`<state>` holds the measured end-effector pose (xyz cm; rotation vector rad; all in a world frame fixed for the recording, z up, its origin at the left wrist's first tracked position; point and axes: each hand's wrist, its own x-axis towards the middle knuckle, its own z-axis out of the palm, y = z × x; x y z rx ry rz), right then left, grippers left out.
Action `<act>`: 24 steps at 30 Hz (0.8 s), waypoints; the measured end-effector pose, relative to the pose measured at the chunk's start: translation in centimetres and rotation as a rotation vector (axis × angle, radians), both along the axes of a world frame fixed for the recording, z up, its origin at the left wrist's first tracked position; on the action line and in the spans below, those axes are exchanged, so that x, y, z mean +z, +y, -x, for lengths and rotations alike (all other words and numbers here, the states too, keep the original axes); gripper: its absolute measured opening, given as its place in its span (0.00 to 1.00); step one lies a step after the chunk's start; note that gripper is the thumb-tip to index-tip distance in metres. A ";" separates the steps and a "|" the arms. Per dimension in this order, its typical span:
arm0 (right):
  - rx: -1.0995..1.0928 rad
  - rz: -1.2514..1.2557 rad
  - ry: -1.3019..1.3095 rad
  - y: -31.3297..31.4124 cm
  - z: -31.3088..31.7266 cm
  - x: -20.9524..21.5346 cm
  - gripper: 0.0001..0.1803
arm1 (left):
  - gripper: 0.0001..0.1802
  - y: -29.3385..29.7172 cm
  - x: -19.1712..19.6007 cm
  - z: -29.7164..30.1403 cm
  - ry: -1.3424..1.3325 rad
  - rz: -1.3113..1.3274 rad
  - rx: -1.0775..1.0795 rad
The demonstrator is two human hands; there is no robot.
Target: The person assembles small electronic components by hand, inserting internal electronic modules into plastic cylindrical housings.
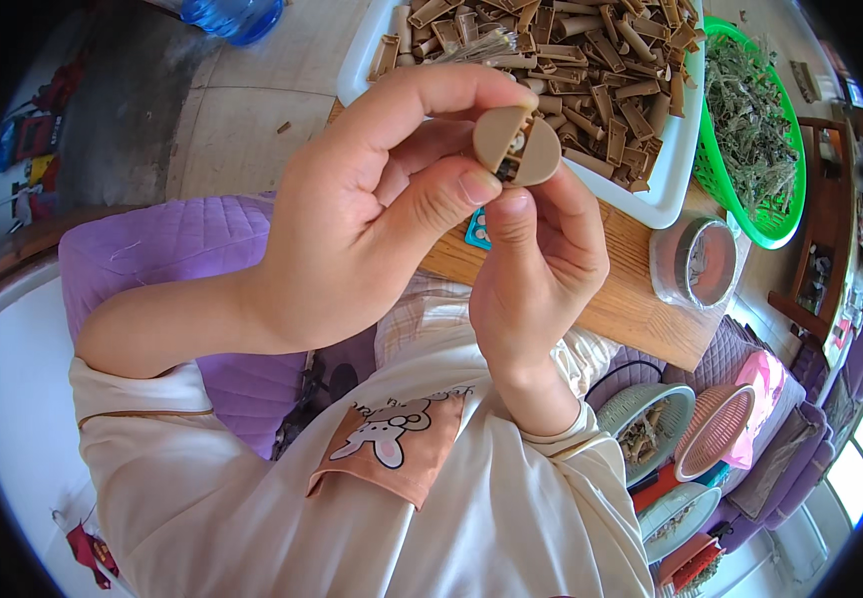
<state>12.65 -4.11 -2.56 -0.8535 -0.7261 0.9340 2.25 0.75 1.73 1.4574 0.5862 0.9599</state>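
Note:
Between my two hands is a brown plastic casing (493, 138) with a round end. It is split into two half-round parts, with a gap between them that shows small pale and dark parts inside. My left hand (352, 189) pinches the left half between thumb and forefinger. Thumb and fingers of my right hand (541, 259) close on the other half from below. Behind the hands, a white tray (673, 204) is heaped with brown half-tube shells (591, 60) of the same colour. A bundle of thin clear pieces (481, 48) lies on the shells.
The wooden table (641, 319) carries the tray and a round clear bowl (706, 261). A green basket (790, 214) of greyish clear parts stands at the right. Lower right are a grey-green basket (686, 399) and a pink basket (725, 434). Purple padded seating (162, 244) lies left.

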 end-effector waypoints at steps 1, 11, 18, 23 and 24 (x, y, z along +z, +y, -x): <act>0.001 0.001 -0.001 0.0 0.0 0.0 0.15 | 0.18 0.0 0.0 0.0 -0.001 0.001 0.001; -0.070 -0.025 -0.137 -0.3 -0.2 0.0 0.15 | 0.18 -0.3 0.1 0.0 0.015 0.003 -0.021; -0.021 0.102 -0.202 0.3 0.2 0.8 0.14 | 0.22 -0.7 -0.2 0.1 0.029 0.046 -0.015; -0.023 0.036 -0.580 0.7 0.5 0.4 0.13 | 0.25 -0.1 -0.3 0.9 0.311 -0.183 -0.025; 0.086 0.073 -0.600 0.5 0.4 0.6 0.10 | 0.25 -0.1 -0.2 1.0 0.396 -0.246 -0.025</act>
